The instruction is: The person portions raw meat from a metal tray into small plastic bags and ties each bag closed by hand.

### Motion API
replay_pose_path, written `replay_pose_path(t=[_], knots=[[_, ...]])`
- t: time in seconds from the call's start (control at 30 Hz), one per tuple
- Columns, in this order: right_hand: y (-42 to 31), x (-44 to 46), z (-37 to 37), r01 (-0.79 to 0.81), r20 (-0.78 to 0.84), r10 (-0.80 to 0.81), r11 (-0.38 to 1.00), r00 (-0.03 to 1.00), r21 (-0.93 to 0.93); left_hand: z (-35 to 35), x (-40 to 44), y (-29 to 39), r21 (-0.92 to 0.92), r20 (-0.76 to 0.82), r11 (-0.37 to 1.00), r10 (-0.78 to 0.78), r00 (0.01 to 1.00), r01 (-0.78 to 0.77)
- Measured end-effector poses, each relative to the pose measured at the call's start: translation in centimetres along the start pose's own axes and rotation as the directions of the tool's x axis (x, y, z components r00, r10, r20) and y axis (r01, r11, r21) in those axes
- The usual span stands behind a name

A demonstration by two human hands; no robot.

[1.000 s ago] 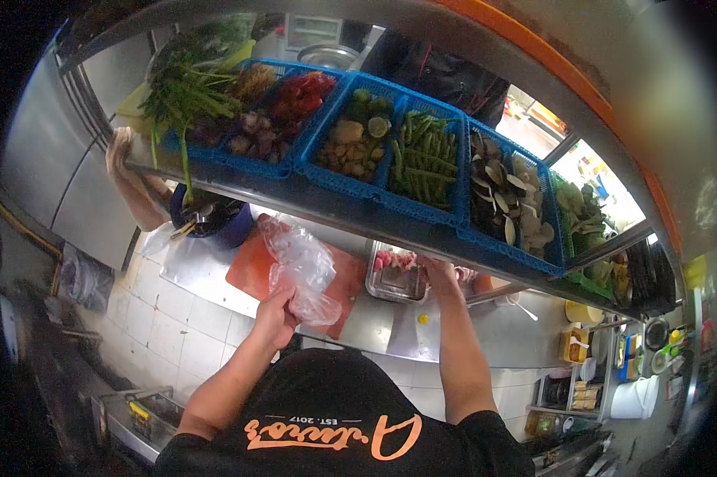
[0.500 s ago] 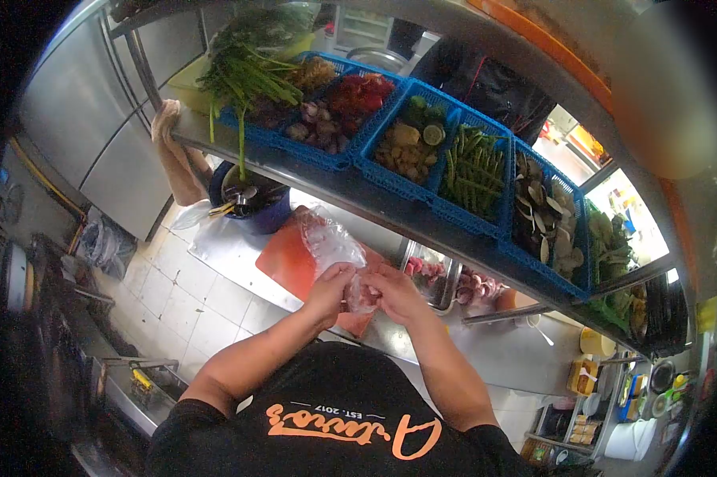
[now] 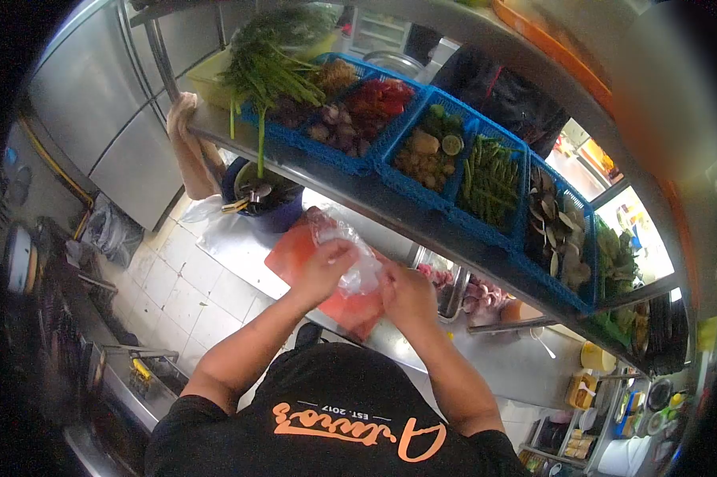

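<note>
A clear plastic bag (image 3: 361, 269) hangs crumpled between my two hands, above a red cutting board (image 3: 288, 253) on the steel counter. My left hand (image 3: 325, 270) is closed on the bag's left side, fingers pinched. Pinching the right edge is my right hand (image 3: 408, 298), also closed and a little lower. The hands are slightly apart, with the bag partly spread between them. Just right of my right hand stands a metal tray (image 3: 454, 296) of pinkish-red pieces, partly under the shelf.
A steel shelf (image 3: 334, 184) crosses above the counter, carrying blue baskets (image 3: 358, 165) of vegetables. Long green stalks (image 3: 275, 79) overhang its left end. Beneath it stands a dark blue bucket (image 3: 275, 219) with utensils. Pinkish pieces (image 3: 485, 302) lie beyond the tray.
My hands have moved apart, the right one going lower and to the right. The bag, bunched between them before, is more spread out. The view has shifted slightly.
</note>
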State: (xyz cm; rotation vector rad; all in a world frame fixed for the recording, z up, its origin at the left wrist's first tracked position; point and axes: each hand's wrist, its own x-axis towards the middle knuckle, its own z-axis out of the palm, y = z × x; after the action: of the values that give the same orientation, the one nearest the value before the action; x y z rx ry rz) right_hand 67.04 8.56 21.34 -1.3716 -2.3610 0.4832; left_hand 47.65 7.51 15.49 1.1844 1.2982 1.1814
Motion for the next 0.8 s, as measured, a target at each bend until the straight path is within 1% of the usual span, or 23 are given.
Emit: replay_pose_path(t=[0.03,0.07,0.1,0.17,0.2,0.27,0.3,0.33,0.4,0.5,0.53,0.57,0.6,0.63,0.67,0.73,0.77,0.8], knots=[[0.2,0.5,-0.2,0.044,0.003,-0.044,0.999,0.999,0.020,-0.3,0.1,-0.3,-0.015,-0.075,0.995,0.094,0.993,-0.095],[0.4,0.7,-0.3,0.083,0.003,-0.083,0.996,0.997,0.041,-0.4,0.0,-0.3,0.078,-0.029,0.980,0.184,0.982,-0.181],[0.5,0.8,-0.5,0.117,0.001,-0.118,0.991,0.993,0.062,-0.4,-0.3,-0.4,0.165,0.032,0.949,0.267,0.963,-0.269],[-0.6,1.2,-0.6,0.161,-0.056,-0.155,0.981,0.986,0.108,0.0,-0.7,-0.5,0.279,0.242,0.904,0.261,0.935,-0.324],[-1.2,1.6,-0.8,0.186,-0.087,-0.176,0.974,0.981,0.128,0.4,-0.8,-0.4,0.318,0.371,0.900,0.169,0.913,-0.296],[-1.9,2.2,-1.6,0.265,-0.095,-0.256,0.960,0.962,0.090,1.8,-1.3,-1.7,0.230,0.435,0.952,0.083,0.897,-0.200],[-2.1,2.4,-1.8,0.302,-0.096,-0.294,0.951,0.951,0.073,2.9,-1.3,-3.9,0.090,0.384,0.988,0.085,0.919,-0.129],[-2.0,2.6,-1.8,0.300,-0.119,-0.289,0.949,0.950,0.093,3.4,-1.3,-4.4,-0.055,0.334,0.997,0.077,0.939,-0.062],[-1.3,2.9,-1.5,0.298,-0.162,-0.277,0.946,0.947,0.129,3.4,-0.2,-4.2,0.103,0.480,0.995,-0.056,0.875,0.007],[0.3,2.9,-1.2,0.102,-0.198,-0.049,0.959,0.979,0.265,3.1,-0.6,-3.0,0.249,0.584,0.965,-0.214,0.783,0.078],[2.0,3.1,0.4,0.088,-0.316,-0.012,0.970,0.949,0.226,2.5,-0.7,-2.8,0.285,0.607,0.954,-0.255,0.753,0.093],[4.9,3.5,3.1,0.064,-0.435,0.024,0.980,0.900,0.187,2.0,-1.2,-3.4,0.274,0.558,0.957,-0.080,0.826,-0.093],[7.3,3.6,4.8,0.031,-0.550,0.055,0.989,0.833,0.145,1.6,-2.1,-4.6,0.267,0.509,0.922,0.111,0.853,-0.279],[9.0,3.3,5.7,-0.051,-0.517,0.160,0.974,0.841,0.219,1.5,-2.9,-5.9,0.263,0.459,0.851,0.304,0.835,-0.454],[10.3,2.8,6.6,-0.135,-0.479,0.267,0.947,0.836,0.292,1.3,-3.1,-7.3,0.240,0.434,0.867,0.307,0.847,-0.437],[10.7,1.1,6.5,-0.276,-0.296,0.410,0.872,0.863,0.404,1.1,-3.5,-9.4,0.204,0.380,0.896,0.300,0.875,-0.395],[10.9,0.7,6.8,-0.271,-0.319,0.384,0.899,0.867,0.345,1.2,-3.7,-9.8,0.052,0.372,0.989,0.108,0.922,-0.137],[11.1,0.5,7.3,-0.264,-0.334,0.354,0.922,0.874,0.285,1.3,-4.1,-9.9,-0.096,0.389,0.985,-0.096,0.916,0.144]])
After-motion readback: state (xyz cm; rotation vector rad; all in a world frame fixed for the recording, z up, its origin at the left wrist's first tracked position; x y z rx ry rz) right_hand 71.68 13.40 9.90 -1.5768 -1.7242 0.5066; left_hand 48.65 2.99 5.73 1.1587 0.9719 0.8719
